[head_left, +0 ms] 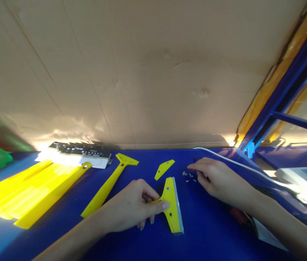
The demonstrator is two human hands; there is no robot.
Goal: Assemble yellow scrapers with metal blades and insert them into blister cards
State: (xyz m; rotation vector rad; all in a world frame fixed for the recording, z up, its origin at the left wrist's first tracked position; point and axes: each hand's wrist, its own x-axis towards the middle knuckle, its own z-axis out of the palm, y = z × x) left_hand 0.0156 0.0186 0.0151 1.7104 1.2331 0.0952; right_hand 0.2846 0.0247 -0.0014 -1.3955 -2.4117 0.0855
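A yellow scraper (172,212) with a clear-edged blade along its head is gripped by the handle in my left hand (134,204), the thumb pressing on the head. One hole in the head shows a metal fastener; another looks dark. Beyond it lies a loose yellow cover plate (164,169) with two holes. My right hand (219,179) is beside several small screws and nuts (188,176), index finger reaching toward them and the other fingers curled. A short dark tip sticks out behind that hand; what it belongs to is hidden.
Another yellow scraper handle (108,185) lies left of my left hand. Further left are several yellow handles (47,192) and a stack of black-and-white printed cards (80,154). A white cable (232,165) runs to a white device (306,183) at right. Cardboard (153,72) stands behind the blue table.
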